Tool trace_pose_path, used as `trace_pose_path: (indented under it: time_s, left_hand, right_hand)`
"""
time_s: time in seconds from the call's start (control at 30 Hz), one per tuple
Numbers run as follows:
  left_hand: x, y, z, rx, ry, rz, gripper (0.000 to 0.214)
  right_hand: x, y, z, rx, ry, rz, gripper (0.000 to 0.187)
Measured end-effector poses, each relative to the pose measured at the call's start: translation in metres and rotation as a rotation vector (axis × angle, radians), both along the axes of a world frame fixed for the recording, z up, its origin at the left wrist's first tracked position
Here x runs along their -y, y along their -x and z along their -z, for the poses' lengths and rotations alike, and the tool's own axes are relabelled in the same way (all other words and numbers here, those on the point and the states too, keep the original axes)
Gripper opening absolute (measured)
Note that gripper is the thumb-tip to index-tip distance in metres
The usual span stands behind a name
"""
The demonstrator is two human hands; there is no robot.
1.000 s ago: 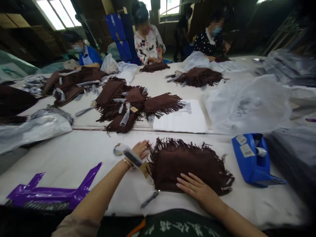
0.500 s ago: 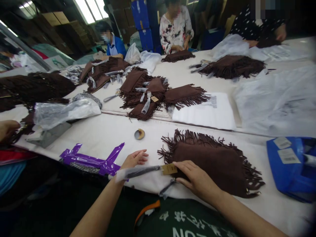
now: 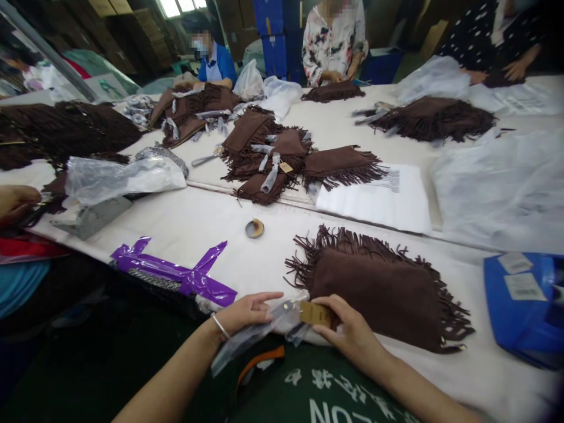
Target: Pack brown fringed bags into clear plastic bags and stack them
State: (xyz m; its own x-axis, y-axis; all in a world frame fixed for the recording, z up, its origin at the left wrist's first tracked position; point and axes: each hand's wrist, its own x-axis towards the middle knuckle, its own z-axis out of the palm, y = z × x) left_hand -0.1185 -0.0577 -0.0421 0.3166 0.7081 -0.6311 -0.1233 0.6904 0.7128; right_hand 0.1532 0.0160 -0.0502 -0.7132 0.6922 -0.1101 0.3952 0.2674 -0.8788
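At far left, a co-worker's hand (image 3: pixel 15 205) rests by dark fringed cloth on the white counter (image 3: pixel 176 229), which also carries one purple plastic strap (image 3: pixel 171 271) and one small tape roll (image 3: pixel 254 228). The left hand (image 3: pixel 244 313) stretches its fingers (image 3: pixel 264 299) over a clear plastic sleeve (image 3: pixel 264 329); whether they grip, I cannot tell. The right hand (image 3: pixel 348 329) pinches a kraft hang tag (image 3: pixel 315 314), its print unreadable, just beside one brown fringed scarf (image 3: pixel 379 288) lying flat. Below, a dark green apron (image 3: pixel 326 388) shows white lettering, partly cut off and unreadable. At right sits a blue plastic holder (image 3: pixel 524 317) with two white barcode labels (image 3: pixel 524 286). Three co-workers sit opposite: a blue shirt (image 3: pixel 215 64), a floral blouse (image 3: pixel 335 41), a dotted blouse (image 3: pixel 489 35).
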Motion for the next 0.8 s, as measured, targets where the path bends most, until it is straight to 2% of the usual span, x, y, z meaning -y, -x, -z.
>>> trace_pose_path:
  time_s: [0.1,0.17,0.23,0.37,0.53,0.67,0.73,0.8]
  left_hand:
    - [-0.02,0.009,-0.007,-0.015,0.0,-0.06,0.073]
    - [-0.034,0.011,-0.013,-0.038,-0.008,-0.088,0.071]
    - [-0.044,0.009,-0.016,-0.037,-0.031,-0.127,0.067]
    - [-0.051,-0.001,-0.014,0.015,-0.097,-0.2,0.054]
    - [-0.044,-0.02,-0.018,0.032,-0.182,-0.17,0.045]
    - [-0.022,-0.056,-0.022,-0.038,-0.218,-0.04,0.041]
    - [-0.009,-0.081,-0.015,-0.008,-0.235,0.003,0.043]
    - [0.001,-0.105,-0.002,-0.07,-0.282,0.035,0.041]
  right_hand:
    - [0.013,0.016,-0.004,-0.068,0.172,-0.08,0.035]
    - [0.016,0.027,-0.006,-0.082,0.174,-0.205,0.04]
    - [0.016,0.033,-0.006,-0.005,0.033,-0.296,0.04]
    - [0.011,0.021,-0.001,0.307,-0.308,-0.342,0.029]
    - [0.005,-0.013,0.004,0.402,-0.417,-0.459,0.033]
    - [-0.001,-0.029,0.004,0.327,-0.454,-0.502,0.029]
    - [-0.007,-0.036,0.008,0.26,-0.489,-0.528,0.027]
    - [-0.017,-0.044,0.013,0.184,-0.497,-0.53,0.026]
